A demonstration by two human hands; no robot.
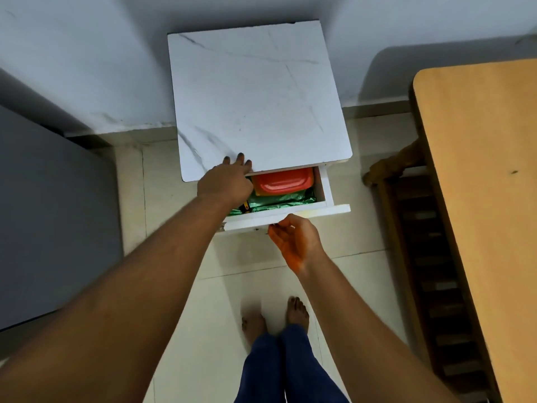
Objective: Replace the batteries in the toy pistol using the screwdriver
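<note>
A person stands on a pale tiled floor point(343, 266) and looks down at a small white cabinet point(255, 94) with a marble-look top. Its drawer point(290, 218) is pulled part way out toward the person.

The left hand point(225, 181) reaches over the left part of the drawer. Its fingertips point(240, 158) are spread a little and rest flat on the near edge of the cabinet top. It holds nothing.

The right hand point(293, 238) is just in front of the drawer front, palm turned up. Its fingers are loosely curled and touch the underside of the drawer's front edge.

Inside the drawer sits a red box point(286, 181) on shiny green wrap point(279, 200). A small yellow and black thing point(246, 207) peeks out near the left wrist; I cannot tell if it is the screwdriver. The toy pistol does not show.

A wooden table point(479, 199) is on the right.
</note>
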